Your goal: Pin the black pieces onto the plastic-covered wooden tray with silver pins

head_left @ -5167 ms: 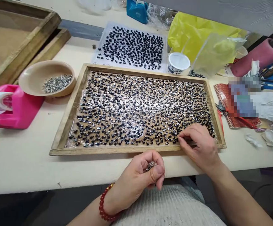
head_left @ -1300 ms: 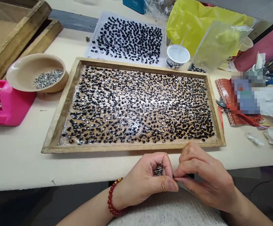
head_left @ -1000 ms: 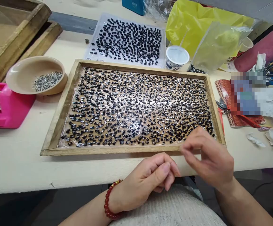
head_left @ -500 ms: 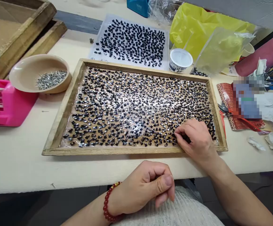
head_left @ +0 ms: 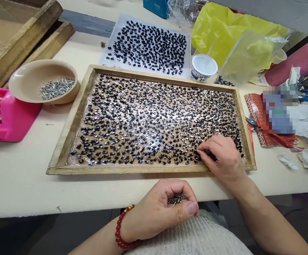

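My left hand [head_left: 169, 209] is curled around a small heap of metal pins [head_left: 177, 199], just in front of the table edge. A bracelet of red beads circles that wrist. My right hand [head_left: 221, 156] reaches over the front right of a wooden tray [head_left: 148, 170], thumb and forefinger pinched together at its surface. Whatever lies between those fingertips is too small to make out. Many small shiny black pieces [head_left: 143, 120] cover the tray floor, with thin pins sticking up among them.
A beige bowl [head_left: 23, 79] of metal pins stands left of the tray, beside a pink tape dispenser [head_left: 18, 120]. Behind lies a white sheet [head_left: 112, 58] with more black pieces. A white cup [head_left: 204, 65], yellow bag [head_left: 212, 21] and red-handled pliers [head_left: 275, 138] are to the right.
My left hand has turned and loosened a little, so the pins in its palm now show. My right hand stays at nearly the same spot over the tray.
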`<state>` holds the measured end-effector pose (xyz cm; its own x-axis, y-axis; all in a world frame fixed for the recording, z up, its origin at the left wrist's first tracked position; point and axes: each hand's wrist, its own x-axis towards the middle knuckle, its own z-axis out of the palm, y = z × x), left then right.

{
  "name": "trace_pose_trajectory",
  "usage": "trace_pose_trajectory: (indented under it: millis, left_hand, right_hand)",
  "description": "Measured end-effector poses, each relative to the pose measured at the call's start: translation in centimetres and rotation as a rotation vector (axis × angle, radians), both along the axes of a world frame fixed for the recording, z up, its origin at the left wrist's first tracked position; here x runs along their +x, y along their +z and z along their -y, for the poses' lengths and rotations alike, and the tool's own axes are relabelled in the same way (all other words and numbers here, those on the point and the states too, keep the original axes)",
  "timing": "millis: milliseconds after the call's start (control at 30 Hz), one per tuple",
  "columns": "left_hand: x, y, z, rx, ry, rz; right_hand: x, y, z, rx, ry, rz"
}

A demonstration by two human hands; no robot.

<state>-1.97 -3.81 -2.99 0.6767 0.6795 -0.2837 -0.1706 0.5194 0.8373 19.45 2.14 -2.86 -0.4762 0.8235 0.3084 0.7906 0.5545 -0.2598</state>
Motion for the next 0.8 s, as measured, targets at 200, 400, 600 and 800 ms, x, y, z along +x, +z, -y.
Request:
trace_pose_trajectory:
  millis: [200, 400, 600, 800]
  left_hand:
    - [0.1, 0.3, 0.0, -0.022, -0.012, 0.014]
    - [0.6, 0.2, -0.3, -0.066, -0.167, 0.066]
    - [0.8, 0.3, -0.6, -0.095, -0.221, 0.061]
    - [0.7, 0.2, -0.8, -0.117, -0.278, 0.052]
  right_hand:
    - [0.2, 1.0, 0.7, 0.007, 0.022, -0.107]
    - [-1.3, 3.0, 3.2, -0.431, 0.355, -0.493]
    - [-1.1, 3.8, 3.8, -0.607, 0.477, -0.512]
    - [-0.8, 3.6, 3.5, -0.641, 0.508, -0.56]
